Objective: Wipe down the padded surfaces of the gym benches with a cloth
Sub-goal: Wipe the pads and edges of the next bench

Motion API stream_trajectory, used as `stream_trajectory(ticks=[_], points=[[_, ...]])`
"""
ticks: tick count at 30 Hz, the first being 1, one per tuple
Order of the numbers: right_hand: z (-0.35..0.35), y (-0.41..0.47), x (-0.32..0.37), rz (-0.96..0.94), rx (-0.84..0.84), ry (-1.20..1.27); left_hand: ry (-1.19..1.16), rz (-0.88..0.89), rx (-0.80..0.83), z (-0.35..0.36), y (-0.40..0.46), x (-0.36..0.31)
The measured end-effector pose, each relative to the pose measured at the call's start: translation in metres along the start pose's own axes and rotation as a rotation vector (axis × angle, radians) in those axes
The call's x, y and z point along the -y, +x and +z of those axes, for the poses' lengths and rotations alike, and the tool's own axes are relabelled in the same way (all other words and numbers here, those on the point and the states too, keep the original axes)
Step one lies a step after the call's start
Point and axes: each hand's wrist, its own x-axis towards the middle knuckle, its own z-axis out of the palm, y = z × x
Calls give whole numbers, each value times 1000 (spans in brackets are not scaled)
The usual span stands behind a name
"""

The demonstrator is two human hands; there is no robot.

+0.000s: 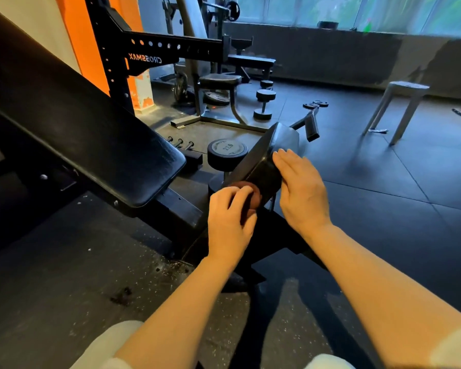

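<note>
At this point I held my left hand (229, 217) curled around the reddish cloth (246, 194) on the tilted seat pad (261, 166), my right hand (301, 187) flat against its side, while the long back pad (91, 134) apparently awaited wiping.

Both bare forearms are extended forward; the left hand (230, 222) is curled in a grip, the right hand (301, 190) held flat with fingers straight.
</note>
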Motion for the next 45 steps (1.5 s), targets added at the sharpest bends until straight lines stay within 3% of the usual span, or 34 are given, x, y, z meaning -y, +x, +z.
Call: stream_trajectory(ticks=[3,5,8,12,15,17,20,26,29,34,35,38,40,43,45], points=[[-2,-2,1,2,25,-10,-33,-203,37,-13,-38,28],[-1,-2,8,30,23,-49,-95,-260,-23,-22,-46,31],[4,-2,29,44,-15,-143,-118,-123,-36,-23,-20,17],[29,-2,71,-207,3,-107,-94,-15,130,-17,-1,19],[68,7,107,-184,185,8,-48,-180,40,-39,-23,60],[102,12,132,-142,368,61,-10,-362,-134,-65,-36,96],[152,18,166,-210,554,95,47,-494,-314,-105,-30,146],[208,55,208,-145,839,157,1,-701,-478,-140,11,222],[222,63,217,-129,924,121,2,-710,-444,-131,12,247],[231,64,209,-118,930,85,-94,-827,-117,-82,-45,247],[232,66,207,-128,942,82,-85,-842,-132,-79,-52,244],[235,68,203,-125,963,110,-118,-816,-503,-87,-31,240],[236,67,202,-109,958,134,-119,-745,-609,-95,-4,242],[236,65,202,-87,949,154,-90,-708,-545,-90,0,246],[236,65,202,-75,954,166,-137,-753,-395,-84,-21,250]])
